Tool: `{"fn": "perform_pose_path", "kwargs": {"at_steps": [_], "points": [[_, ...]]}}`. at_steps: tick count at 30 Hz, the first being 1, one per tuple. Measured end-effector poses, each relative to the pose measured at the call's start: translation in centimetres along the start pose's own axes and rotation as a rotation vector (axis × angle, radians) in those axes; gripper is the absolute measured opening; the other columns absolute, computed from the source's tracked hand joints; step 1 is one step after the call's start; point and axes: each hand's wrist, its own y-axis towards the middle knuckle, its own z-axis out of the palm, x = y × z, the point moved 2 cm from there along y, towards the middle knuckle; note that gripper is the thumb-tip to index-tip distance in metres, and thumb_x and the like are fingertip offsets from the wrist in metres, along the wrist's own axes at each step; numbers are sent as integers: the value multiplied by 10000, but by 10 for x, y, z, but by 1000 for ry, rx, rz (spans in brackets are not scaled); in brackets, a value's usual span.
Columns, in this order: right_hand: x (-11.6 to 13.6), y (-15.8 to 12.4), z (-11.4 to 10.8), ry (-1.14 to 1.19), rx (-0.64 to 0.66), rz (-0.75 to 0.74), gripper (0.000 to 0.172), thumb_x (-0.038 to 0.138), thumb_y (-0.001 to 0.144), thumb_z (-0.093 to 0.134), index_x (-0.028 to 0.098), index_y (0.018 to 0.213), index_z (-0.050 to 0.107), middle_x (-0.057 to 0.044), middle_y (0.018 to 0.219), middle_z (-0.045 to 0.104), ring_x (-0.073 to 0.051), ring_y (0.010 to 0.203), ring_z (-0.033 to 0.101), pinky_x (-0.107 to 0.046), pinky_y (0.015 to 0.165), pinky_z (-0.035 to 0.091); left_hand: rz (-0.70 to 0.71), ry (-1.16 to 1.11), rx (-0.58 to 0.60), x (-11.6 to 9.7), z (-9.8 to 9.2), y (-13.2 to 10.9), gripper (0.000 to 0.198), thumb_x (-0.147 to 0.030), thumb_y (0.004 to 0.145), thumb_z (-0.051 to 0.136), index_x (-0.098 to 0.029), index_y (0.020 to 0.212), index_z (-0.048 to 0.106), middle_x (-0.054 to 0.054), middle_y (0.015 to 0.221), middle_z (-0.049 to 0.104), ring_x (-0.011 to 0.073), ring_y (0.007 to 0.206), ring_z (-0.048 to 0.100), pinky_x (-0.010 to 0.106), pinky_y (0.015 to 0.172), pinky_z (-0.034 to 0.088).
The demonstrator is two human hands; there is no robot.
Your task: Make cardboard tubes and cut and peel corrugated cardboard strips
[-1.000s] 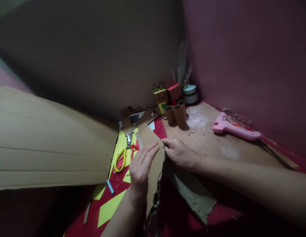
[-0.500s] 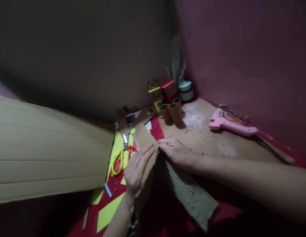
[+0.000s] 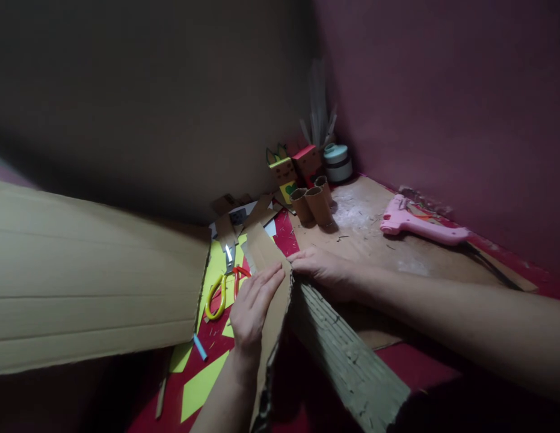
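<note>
A brown cardboard piece with a ragged right edge slants up the middle of the view. My left hand holds it, fingers stretched together over its upper face; the thumb's place is unclear. My right hand is closed beside that edge, pinching the top of a torn, ridged cardboard strip. This strip hangs toward the lower right, its corrugation exposed. Both hands are close together where strip and piece meet. Just left of my left hand lie scissors with a yellow handle loop and a red one.
A large cardboard sheet juts in from the left. Yellow paper and a blue stick lie on the red surface. Cardboard tubes, two box figures and a lidded jar stand behind. A pink glue gun lies right.
The torn strip has swung down and right, and more of its ridged face shows. My hands have barely moved along the cardboard. The view has shifted slightly.
</note>
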Motion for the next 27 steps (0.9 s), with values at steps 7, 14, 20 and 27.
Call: {"fn": "perform_pose_path", "kwargs": {"at_steps": [7, 14, 20, 27], "points": [[4, -1, 1, 96, 196, 69, 245, 55, 627, 640, 75, 870, 664, -41, 654, 667, -147, 619, 624, -305, 729, 465, 124, 2, 13, -10, -6, 2, 321, -121, 910, 436, -168, 1186, 592, 116, 1173, 643, 232, 1078, 587, 395, 860, 498], [2, -1, 8, 131, 209, -77, 181, 116, 667, 664, 93, 846, 666, -20, 653, 666, -101, 595, 603, -221, 660, 447, 16, 56, 0, -8, -2, 5, 376, -146, 945, 366, -229, 1275, 527, 69, 1243, 601, 199, 1128, 565, 369, 928, 490], [-4, 1, 6, 81, 155, -95, 204, 73, 663, 588, 92, 852, 663, -32, 666, 661, -128, 590, 588, -270, 655, 441, 19, 31, -55, -11, -2, 5, 341, -120, 906, 449, -183, 1210, 590, 71, 1189, 644, 211, 1089, 606, 364, 924, 513], [-8, 2, 4, 28, 38, -79, 181, 17, 608, 488, 136, 655, 615, 16, 494, 561, -124, 490, 507, -283, 620, 432, -95, -130, -77, 2, 4, -5, 314, -163, 883, 502, -213, 1172, 615, 57, 1173, 654, 213, 1067, 619, 382, 921, 525]]}}
